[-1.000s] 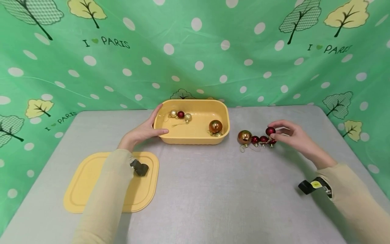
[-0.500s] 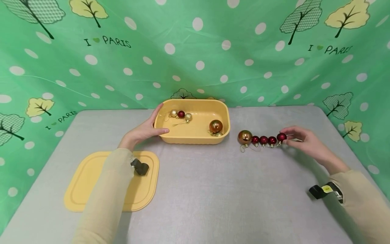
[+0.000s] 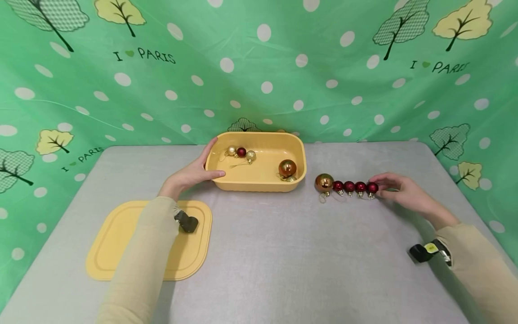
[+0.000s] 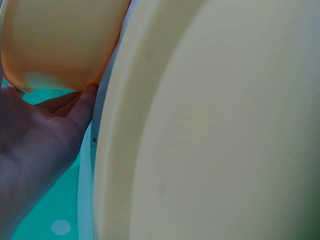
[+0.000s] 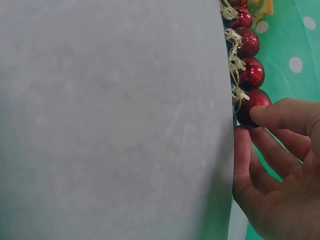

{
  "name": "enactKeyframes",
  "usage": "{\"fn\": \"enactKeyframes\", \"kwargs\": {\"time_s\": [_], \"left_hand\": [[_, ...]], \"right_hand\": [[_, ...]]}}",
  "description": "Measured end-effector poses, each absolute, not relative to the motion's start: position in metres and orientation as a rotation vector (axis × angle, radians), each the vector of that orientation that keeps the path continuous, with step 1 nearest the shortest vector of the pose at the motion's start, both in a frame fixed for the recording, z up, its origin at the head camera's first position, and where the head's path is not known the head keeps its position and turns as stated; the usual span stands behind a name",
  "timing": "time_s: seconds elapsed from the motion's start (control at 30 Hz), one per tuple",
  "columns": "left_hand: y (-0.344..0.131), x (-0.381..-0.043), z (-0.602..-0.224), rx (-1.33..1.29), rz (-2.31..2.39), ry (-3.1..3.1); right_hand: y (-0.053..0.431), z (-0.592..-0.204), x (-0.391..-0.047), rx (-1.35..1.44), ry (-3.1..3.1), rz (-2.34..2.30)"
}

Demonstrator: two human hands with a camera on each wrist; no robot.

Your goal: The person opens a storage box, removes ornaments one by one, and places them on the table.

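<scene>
My left hand (image 3: 201,165) holds the left front corner of a yellow tub (image 3: 259,185), thumb along its front wall; the left wrist view shows the thumb of that hand (image 4: 35,145) against the tub (image 4: 60,40). Inside lie two small gold baubles, a small red one (image 3: 241,152) and a large copper bauble (image 3: 287,168). Right of the tub a row stands on the table: a large copper bauble (image 3: 324,182), then several small red ones. My right hand (image 3: 383,189) pinches the rightmost red bauble (image 3: 372,187), seen closely between finger and thumb (image 5: 250,107).
The tub's yellow lid (image 3: 117,243) lies flat at the front left under my left forearm. The grey table (image 3: 283,261) ends at a green dotted cloth backdrop (image 3: 263,67) just behind the tub. Black wrist cameras sit on both sleeves.
My right hand brought the red bauble from above the row down to its right end, where it now rests on the table. The left hand and tub stayed still.
</scene>
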State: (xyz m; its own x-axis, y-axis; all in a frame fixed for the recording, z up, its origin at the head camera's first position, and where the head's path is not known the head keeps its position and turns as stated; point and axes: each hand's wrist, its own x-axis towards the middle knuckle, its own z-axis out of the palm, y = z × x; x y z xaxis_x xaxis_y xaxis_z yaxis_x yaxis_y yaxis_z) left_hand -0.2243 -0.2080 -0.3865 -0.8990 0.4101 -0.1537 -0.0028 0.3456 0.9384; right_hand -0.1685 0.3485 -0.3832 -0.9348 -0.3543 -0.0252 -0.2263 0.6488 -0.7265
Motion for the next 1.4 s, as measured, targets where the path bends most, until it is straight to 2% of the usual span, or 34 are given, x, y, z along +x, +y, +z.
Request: {"fn": "enactKeyframes", "kwargs": {"time_s": [0.63, 0.93, 1.17, 1.4], "left_hand": [[-0.207, -0.224, -0.386, 0.365, 1.595, 2.227], [-0.207, -0.225, -0.386, 0.367, 1.598, 2.227], [-0.207, -0.223, -0.385, 0.377, 1.605, 2.223], [-0.208, -0.223, -0.384, 0.38, 1.602, 2.225]], "right_hand": [[0.351, -0.386, -0.17, -0.496, 2.667, -1.206], [0.348, -0.373, -0.17, -0.479, 2.709, -1.297], [0.321, -0.357, -0.17, -0.39, 2.774, -1.269], [0.284, -0.359, -0.172, -0.624, 2.719, -1.391]]}}
